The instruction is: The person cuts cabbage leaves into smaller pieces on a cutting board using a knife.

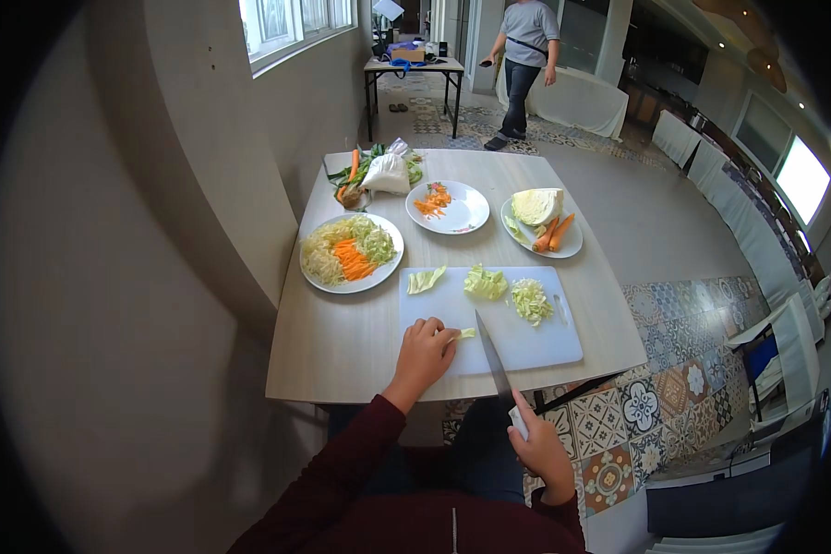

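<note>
Holding a cabbage strip (467, 333) to the cutting board (547, 347) in the head view, the left hand (425, 345) curls over it; the right hand (541, 450) grips a knife (494, 358). One shredded cabbage pile (531, 301) looks done; two leaf pieces (485, 283), the cabbage wedge (535, 206) and carrots (553, 234) look unshredded. No writing is legible.

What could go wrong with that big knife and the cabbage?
The left hand is at a small cabbage strip, close to the knife in the right hand, so a slip might nick a finger. The cutting board lies near the table's near edge, so a hard pull might spill bits.
</note>
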{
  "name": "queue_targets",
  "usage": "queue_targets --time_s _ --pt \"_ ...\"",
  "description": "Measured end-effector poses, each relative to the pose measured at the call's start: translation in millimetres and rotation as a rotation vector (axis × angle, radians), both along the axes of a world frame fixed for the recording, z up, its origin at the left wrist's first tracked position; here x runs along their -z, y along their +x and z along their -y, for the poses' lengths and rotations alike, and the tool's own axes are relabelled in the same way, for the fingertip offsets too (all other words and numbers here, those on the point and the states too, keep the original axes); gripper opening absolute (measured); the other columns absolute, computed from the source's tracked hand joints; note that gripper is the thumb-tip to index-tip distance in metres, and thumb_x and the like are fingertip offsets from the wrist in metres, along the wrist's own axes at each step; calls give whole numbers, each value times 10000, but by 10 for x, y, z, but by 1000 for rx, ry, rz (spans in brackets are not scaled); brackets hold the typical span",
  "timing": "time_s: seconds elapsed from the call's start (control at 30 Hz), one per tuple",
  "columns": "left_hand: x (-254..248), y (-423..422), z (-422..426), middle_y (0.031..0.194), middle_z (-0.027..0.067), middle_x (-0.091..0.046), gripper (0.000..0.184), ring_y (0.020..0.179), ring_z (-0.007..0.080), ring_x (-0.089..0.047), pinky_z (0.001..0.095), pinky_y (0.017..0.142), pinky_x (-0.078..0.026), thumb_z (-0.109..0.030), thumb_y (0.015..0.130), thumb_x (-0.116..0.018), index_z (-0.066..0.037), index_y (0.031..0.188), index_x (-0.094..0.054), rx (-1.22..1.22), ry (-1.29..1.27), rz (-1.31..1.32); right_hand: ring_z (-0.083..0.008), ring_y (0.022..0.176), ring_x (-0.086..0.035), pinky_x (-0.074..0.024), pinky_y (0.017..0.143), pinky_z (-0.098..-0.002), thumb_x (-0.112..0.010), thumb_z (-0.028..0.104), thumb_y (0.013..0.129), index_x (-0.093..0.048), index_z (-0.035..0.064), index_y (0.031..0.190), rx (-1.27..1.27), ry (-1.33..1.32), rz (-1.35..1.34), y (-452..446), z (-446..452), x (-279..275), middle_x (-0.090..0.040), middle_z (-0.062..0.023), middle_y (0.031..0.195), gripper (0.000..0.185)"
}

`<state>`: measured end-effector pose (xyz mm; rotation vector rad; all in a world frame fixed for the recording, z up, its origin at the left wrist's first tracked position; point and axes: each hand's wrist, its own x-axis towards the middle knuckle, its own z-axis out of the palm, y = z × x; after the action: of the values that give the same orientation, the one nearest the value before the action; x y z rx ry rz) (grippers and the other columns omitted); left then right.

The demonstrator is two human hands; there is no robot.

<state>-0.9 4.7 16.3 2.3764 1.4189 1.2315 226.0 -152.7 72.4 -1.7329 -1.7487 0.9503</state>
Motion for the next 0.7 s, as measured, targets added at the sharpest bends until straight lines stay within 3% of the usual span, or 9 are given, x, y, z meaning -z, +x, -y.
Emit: queue_targets --time_s 0.7 --pt "8 -2 -3 932 64 -609 190 923 274 -577 416 808 -459 -115 840 -704 -110 1029 -721 -6 -21 -5 -493 860 -666 -523 760 -497 -602 107 906 -419 83 1528 -4 34 28 -25 -2 -18 -675 -329 941 649"
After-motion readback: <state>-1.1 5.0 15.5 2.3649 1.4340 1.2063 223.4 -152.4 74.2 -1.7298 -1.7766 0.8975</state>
